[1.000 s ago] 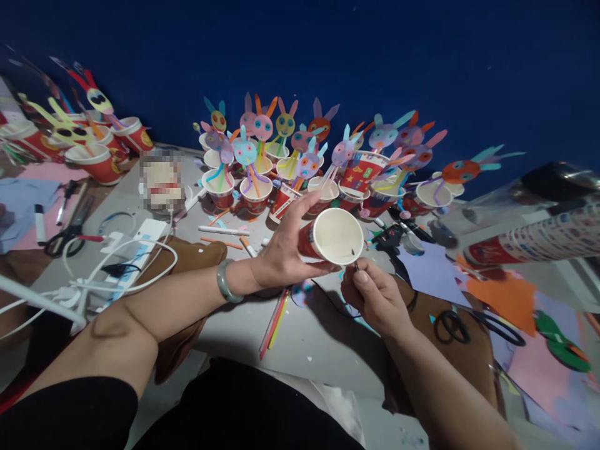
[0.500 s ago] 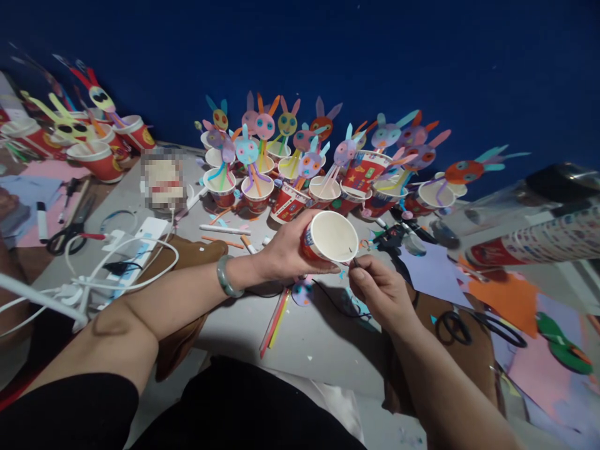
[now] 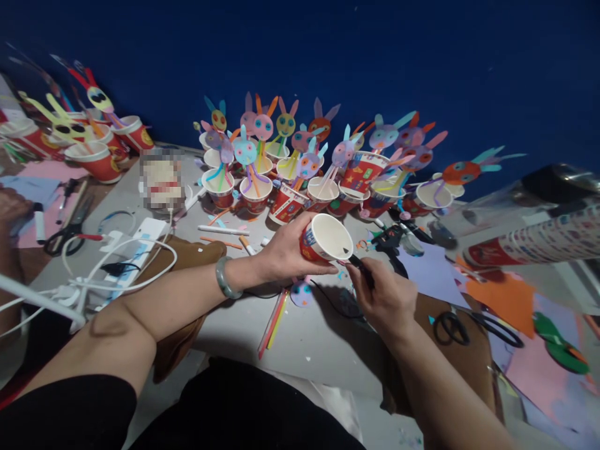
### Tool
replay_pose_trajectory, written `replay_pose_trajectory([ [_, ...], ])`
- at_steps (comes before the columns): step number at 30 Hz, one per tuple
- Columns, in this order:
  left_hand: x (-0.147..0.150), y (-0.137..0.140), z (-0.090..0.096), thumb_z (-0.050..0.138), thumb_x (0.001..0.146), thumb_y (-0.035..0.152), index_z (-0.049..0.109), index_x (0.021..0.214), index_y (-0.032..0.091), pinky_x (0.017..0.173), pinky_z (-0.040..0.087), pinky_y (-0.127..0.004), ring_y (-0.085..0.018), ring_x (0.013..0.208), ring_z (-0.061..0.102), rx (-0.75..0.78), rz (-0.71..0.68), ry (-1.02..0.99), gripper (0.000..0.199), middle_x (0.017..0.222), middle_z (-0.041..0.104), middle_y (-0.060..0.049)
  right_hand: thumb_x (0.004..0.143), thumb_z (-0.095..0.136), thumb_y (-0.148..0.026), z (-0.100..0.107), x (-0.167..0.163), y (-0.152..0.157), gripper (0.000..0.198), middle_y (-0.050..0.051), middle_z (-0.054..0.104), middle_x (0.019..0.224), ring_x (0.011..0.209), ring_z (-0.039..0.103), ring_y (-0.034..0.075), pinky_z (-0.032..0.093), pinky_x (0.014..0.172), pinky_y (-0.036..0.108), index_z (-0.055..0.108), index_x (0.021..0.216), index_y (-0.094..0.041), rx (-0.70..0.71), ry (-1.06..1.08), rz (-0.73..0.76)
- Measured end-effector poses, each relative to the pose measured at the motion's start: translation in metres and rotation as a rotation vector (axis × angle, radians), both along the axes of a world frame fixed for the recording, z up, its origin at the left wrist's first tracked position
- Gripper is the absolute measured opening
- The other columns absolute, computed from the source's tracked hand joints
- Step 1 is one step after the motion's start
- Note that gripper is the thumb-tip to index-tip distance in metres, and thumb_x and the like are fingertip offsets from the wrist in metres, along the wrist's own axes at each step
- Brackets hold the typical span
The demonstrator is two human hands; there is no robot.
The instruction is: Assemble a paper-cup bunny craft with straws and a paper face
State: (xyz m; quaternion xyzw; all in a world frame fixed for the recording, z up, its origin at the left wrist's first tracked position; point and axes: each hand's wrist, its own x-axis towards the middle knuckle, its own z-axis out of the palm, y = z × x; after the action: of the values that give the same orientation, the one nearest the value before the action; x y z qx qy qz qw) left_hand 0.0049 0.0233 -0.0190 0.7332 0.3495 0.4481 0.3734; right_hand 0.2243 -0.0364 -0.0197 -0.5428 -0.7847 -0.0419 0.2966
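In the head view my left hand (image 3: pixel 285 249), a bracelet on its wrist, is wrapped round a red and blue paper cup (image 3: pixel 330 236). The cup is tilted, its white inside towards me. My right hand (image 3: pixel 387 290) is closed on a black-handled pointed tool (image 3: pixel 362 270) held against the cup's near right wall. A small dark tip shows inside the cup, close to its rim; the fingers hide most of the tool. Below the cup lie a purple paper face (image 3: pixel 301 294) and several coloured strips (image 3: pixel 272 325).
Several paper cups with rabbit-eared paper faces (image 3: pixel 246 152) stand along the blue wall. A power strip (image 3: pixel 135 259) with white cables lies left, scissors (image 3: pixel 450 328) and orange paper (image 3: pixel 504 294) right. Stacked cups (image 3: pixel 534 240) lean at right. Another person's hand (image 3: pixel 13 209) is at far left.
My right hand has turned, knuckles up, and shows more of the black handle. The dark tip inside the cup looks larger. The cup has shifted slightly left in view.
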Motion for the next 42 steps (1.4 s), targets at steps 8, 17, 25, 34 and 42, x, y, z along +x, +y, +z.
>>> replay_pose_trajectory([
  [8, 0.0, 0.0, 0.0, 0.086, 0.061, 0.052, 0.054, 0.121, 0.018, 0.086, 0.054, -0.034, -0.023, 0.101, 0.066, 0.008, 0.0, -0.006, 0.076, 0.112, 0.067, -0.008, 0.095, 0.051, -0.046, 0.005, -0.004, -0.002, 0.03, 0.002, 0.056, 0.058, 0.048, 0.047, 0.014, 0.031, 0.05, 0.028, 0.061, 0.087, -0.02, -0.166, 0.156, 0.01],
  [17, -0.001, 0.0, 0.0, 0.087, 0.058, 0.052, 0.052, 0.122, 0.019, 0.089, 0.053, -0.037, -0.025, 0.104, 0.065, 0.027, -0.061, -0.049, 0.08, 0.116, 0.066, -0.01, 0.089, 0.055, -0.062, 0.023, -0.005, -0.002, 0.042, -0.01, 0.025, 0.046, 0.039, 0.016, 0.007, 0.015, 0.039, 0.022, 0.05, 0.073, -0.023, -1.168, 1.115, 0.337],
  [25, -0.001, 0.0, -0.002, 0.087, 0.06, 0.049, 0.051, 0.124, 0.019, 0.088, 0.053, -0.034, -0.024, 0.104, 0.065, 0.062, -0.095, -0.087, 0.079, 0.117, 0.066, -0.009, 0.086, 0.057, -0.065, 0.024, -0.003, -0.001, 0.044, -0.013, 0.02, 0.042, 0.034, 0.008, 0.004, 0.01, 0.035, 0.02, 0.048, 0.073, -0.023, -1.405, 1.214, 0.415],
  [34, 0.003, 0.003, 0.002, 0.09, 0.055, 0.047, 0.054, 0.114, 0.017, 0.09, 0.051, -0.035, -0.022, 0.1, 0.065, -0.193, -0.001, -0.255, 0.075, 0.11, 0.068, -0.009, 0.092, 0.056, -0.052, 0.014, -0.007, -0.002, 0.033, -0.003, 0.047, 0.058, 0.052, 0.041, 0.011, 0.032, 0.051, 0.028, 0.054, 0.079, -0.022, -0.433, 0.493, 0.088],
  [42, 0.002, 0.002, 0.015, 0.082, 0.069, 0.05, 0.062, 0.105, 0.015, 0.083, 0.052, -0.033, -0.017, 0.087, 0.066, -0.67, -0.31, -0.521, 0.054, 0.1, 0.071, -0.009, 0.092, 0.055, -0.056, -0.002, 0.002, 0.0, 0.036, -0.005, 0.039, 0.056, 0.047, 0.034, 0.011, 0.029, 0.046, 0.028, 0.045, 0.078, -0.024, -0.494, 0.829, 0.169],
])
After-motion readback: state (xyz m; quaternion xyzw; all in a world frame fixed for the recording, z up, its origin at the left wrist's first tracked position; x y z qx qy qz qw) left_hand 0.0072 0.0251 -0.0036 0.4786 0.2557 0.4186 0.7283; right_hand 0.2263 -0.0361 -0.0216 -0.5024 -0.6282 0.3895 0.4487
